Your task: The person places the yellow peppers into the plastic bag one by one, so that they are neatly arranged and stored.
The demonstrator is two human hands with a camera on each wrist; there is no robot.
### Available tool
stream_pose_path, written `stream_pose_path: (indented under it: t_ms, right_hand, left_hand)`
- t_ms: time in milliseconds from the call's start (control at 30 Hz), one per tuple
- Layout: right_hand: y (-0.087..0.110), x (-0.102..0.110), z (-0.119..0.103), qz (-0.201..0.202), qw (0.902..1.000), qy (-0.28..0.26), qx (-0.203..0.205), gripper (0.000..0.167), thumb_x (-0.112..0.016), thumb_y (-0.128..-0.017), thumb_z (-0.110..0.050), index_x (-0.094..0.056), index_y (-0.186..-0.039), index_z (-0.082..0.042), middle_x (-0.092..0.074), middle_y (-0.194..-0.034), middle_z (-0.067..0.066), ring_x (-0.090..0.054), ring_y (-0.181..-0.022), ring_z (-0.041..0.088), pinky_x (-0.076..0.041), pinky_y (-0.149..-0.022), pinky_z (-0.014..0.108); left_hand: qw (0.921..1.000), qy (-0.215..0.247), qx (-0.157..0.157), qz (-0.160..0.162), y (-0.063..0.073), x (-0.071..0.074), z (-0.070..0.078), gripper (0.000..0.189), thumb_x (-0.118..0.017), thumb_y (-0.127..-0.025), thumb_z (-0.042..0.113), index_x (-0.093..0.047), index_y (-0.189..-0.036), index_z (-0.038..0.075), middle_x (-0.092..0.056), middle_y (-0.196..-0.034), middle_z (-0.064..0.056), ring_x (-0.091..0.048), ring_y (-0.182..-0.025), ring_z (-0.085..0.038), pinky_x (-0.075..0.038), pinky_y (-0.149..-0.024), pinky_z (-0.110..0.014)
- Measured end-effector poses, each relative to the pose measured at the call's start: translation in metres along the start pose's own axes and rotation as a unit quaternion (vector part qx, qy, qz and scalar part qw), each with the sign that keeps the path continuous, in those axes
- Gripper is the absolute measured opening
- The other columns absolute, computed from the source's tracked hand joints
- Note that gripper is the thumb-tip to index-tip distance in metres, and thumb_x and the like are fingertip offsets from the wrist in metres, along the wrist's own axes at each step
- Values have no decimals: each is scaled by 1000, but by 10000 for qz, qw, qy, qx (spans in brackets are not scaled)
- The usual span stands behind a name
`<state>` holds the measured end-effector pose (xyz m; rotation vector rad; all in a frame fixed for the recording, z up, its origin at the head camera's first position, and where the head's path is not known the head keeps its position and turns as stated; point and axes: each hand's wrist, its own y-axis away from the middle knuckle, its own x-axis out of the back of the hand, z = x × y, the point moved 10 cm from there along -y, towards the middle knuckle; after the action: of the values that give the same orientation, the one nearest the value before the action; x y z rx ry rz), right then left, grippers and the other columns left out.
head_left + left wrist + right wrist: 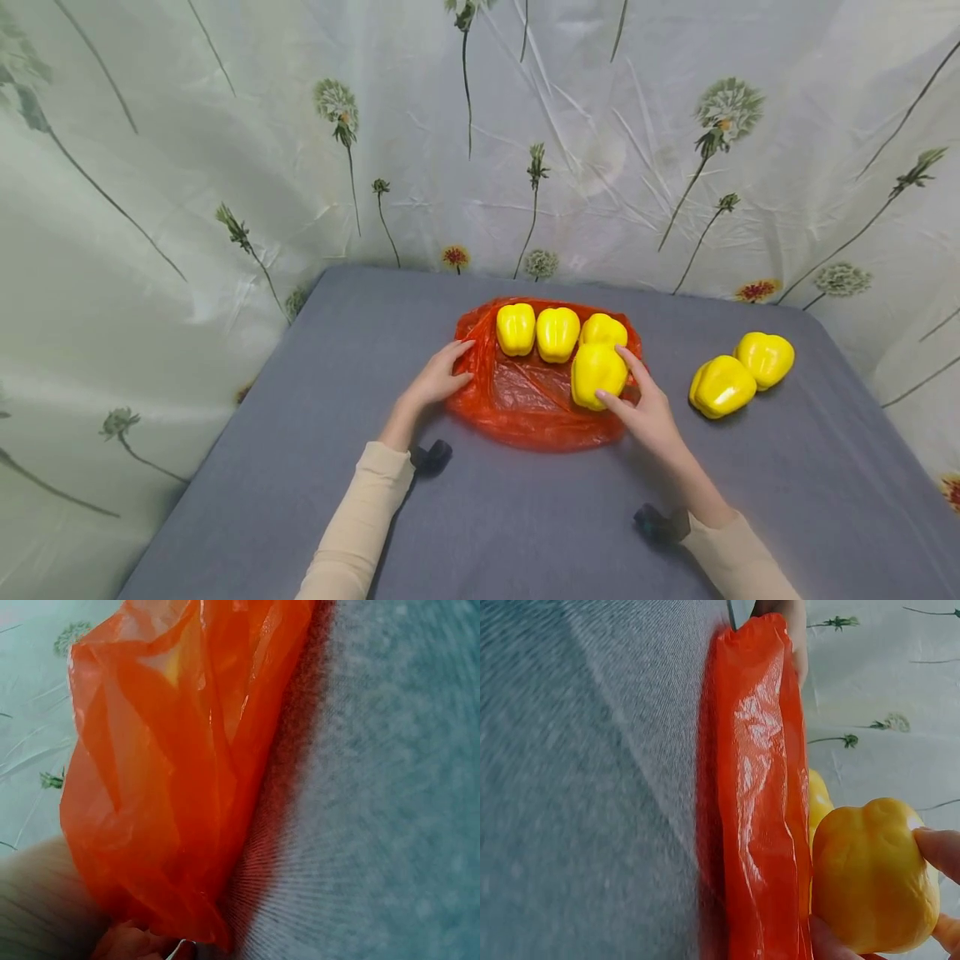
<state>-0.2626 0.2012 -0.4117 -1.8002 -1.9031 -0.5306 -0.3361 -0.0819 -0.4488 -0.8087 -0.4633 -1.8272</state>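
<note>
A red plastic bag [525,425] lies spread on the table with its mouth facing up. Three yellow bell peppers sit in a row along its far side, the leftmost pepper [516,330] nearest the left hand. My right hand [647,408] grips another yellow bell pepper [598,377] between thumb and fingers, over the bag's right part. In the right wrist view that held pepper [876,877] shows just above the bag's edge. At the bag's left rim my left hand [435,377] rests with fingers spread against the plastic; in the left wrist view the bag [172,787] hides most of it.
Two more yellow bell peppers, a nearer one [722,387] and a farther one [765,360], lie together right of the bag. The table has a grey cloth [315,467]. A flower-printed curtain [420,125] hangs behind and at the sides.
</note>
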Motion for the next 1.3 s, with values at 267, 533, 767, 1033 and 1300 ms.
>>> stream_pose_path:
  t_ms: [267, 533, 767, 1033, 1300]
  right_hand:
    - [-2, -24, -2, -409, 9990, -184, -25, 74, -63, -88, -32, -23, -149, -23, -35, -146, 17, -55, -111, 32, -56, -84, 29]
    - [-12, -48, -9, -675, 9972, -285, 139, 73, -64, -87, -31, -25, -148, -22, -35, -149, 15, -50, -118, 35, -52, -92, 47]
    - [-16, -67, -20, -890, 9951, -329, 282, 73, -65, -87, -25, -25, -148, -19, -35, -149, 15, -50, -121, 36, -49, -96, 49]
    - [-20, -83, -32, -1119, 9906, -502, 613, 81, -69, -83, -19, -23, -149, -13, -29, -151, 18, -48, -124, 37, -52, -93, 44]
    - [-19, -97, -42, -1383, 9831, -775, 918, 84, -69, -81, -7, -20, -150, -10, -25, -152, 20, -43, -129, 40, -50, -96, 44]
  left_hand:
    - [10000, 10, 38, -29, 1, -6, -3, 58, -59, -87, 11, -40, -140, 1, -38, -146, -23, -35, -137, -39, -30, -113, -51]
    - [9999, 129, 88, -19, 0, -8, -2, 58, -59, -87, 11, -39, -141, 2, -36, -147, -24, -34, -137, -39, -29, -113, -52]
    - [9999, 34, 119, -61, -1, -8, -2, 58, -59, -88, 11, -39, -141, 2, -36, -147, -24, -34, -137, -39, -29, -114, -52]
    - [9999, 20, 131, 10, -1, -5, -1, 58, -59, -88, 11, -39, -141, 2, -35, -147, -24, -33, -138, -39, -28, -114, -52]
    - [9994, 40, 329, -94, 0, -7, -6, 59, -58, -89, 15, -37, -143, 6, -33, -150, -20, -31, -140, -37, -28, -114, -52]
